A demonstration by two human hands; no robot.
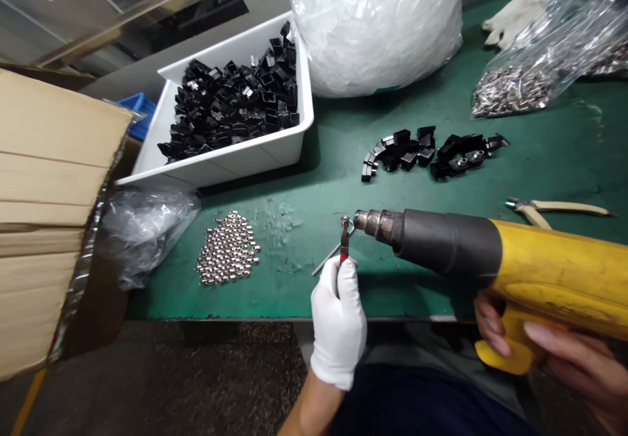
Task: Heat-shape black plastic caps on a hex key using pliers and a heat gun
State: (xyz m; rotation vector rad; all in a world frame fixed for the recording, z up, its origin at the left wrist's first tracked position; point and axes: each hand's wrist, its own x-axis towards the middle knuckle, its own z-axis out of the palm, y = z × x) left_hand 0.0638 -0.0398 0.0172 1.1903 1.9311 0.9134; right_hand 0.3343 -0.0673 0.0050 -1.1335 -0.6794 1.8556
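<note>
My left hand (339,321), in a white glove, is closed around small red-handled pliers (345,243) that point away from me. At their tip sits a small shiny metal part (345,221). My bare right hand (554,351) grips the handle of a yellow heat gun (549,269). Its stepped metal nozzle (377,223) faces left, just right of the metal part. A thin metal rod (324,260) lies on the bench behind the pliers. Left of my gloved hand, many small metal fittings (228,249) stand grouped on the green bench.
A white tub (220,167) holds many black plastic pieces; more black pieces (407,148) lie on the bench (294,181). Cream-handled cutters (554,208) rest behind the heat gun. Around these are a stuffed plastic bag (377,23), a bag of metal parts (515,89) and a cardboard box (49,226).
</note>
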